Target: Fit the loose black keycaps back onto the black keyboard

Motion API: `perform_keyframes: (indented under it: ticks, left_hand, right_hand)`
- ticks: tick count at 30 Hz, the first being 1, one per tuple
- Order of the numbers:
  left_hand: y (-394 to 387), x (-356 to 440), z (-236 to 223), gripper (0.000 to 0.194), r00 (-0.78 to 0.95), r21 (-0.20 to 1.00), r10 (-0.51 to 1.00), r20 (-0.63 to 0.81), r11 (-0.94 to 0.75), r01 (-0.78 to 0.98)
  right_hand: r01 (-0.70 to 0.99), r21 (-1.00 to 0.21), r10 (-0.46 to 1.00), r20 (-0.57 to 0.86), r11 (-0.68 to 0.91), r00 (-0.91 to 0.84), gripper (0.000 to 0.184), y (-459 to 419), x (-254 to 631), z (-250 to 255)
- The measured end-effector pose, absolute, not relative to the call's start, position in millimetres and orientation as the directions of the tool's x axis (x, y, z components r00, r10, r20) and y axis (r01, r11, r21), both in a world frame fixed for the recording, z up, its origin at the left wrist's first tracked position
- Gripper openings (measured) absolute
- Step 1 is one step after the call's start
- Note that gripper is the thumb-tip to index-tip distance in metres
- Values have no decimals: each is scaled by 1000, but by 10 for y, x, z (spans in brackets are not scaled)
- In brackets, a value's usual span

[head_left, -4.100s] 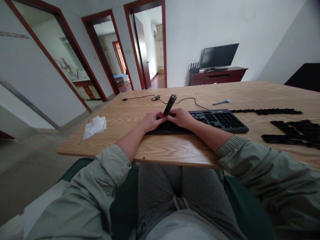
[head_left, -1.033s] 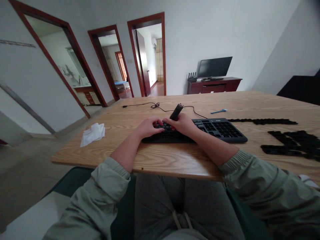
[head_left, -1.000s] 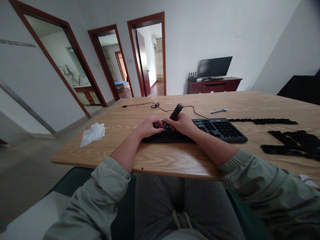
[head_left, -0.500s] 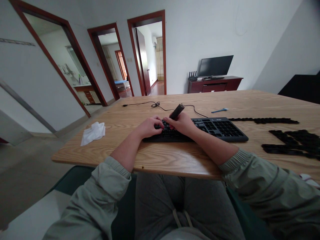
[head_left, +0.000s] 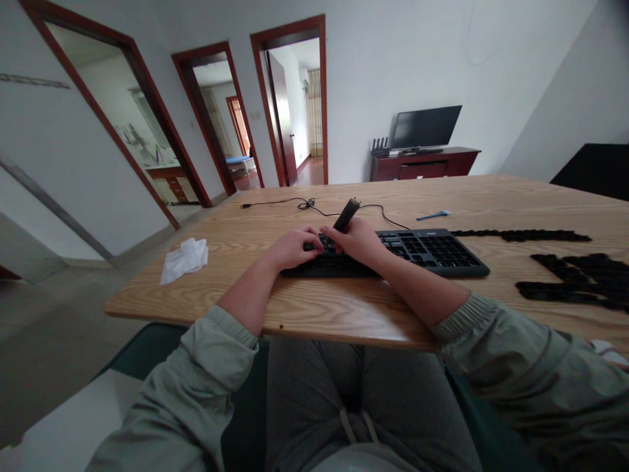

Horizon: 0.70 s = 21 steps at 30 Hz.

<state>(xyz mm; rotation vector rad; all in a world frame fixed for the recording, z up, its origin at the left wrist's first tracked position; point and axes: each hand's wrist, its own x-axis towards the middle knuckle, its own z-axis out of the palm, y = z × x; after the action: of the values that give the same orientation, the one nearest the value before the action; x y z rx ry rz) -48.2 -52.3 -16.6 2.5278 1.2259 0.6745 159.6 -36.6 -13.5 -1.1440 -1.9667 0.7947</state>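
A black keyboard (head_left: 455, 254) lies on the wooden table in front of me, many of its key positions showing as bare dark squares. My right hand (head_left: 361, 241) is wrapped round a thick black stick-like tool (head_left: 348, 213), which leans with its upper end up and to the right. Its lower end is hidden by my fingers over the keyboard. On the keyboard's left part rests my left hand (head_left: 296, 248), fingers curled and close together near the tool; what they pinch, if anything, is too small to name.
Rows of small black pieces, apparently keycaps (head_left: 584, 278), lie on the right. A blue brush-like tool (head_left: 432, 215) is behind the keyboard. The keyboard's cable (head_left: 307, 204) runs to the back left. A crumpled white tissue (head_left: 185, 260) sits near the table's (head_left: 334, 321) left edge.
The black tool's upper end has tipped slightly to the left and up in my right hand. Both hands stay on the keyboard, and the view has shifted a little.
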Motion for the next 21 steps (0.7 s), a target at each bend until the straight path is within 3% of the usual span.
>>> perform_keyframes:
  ticks: [21]
  left_hand:
    - [-551, -480, -129, 11, 512, 393, 803, 303, -595, 701]
  right_hand:
    - [487, -737, 876, 320, 469, -361, 46, -335, 1545, -144]
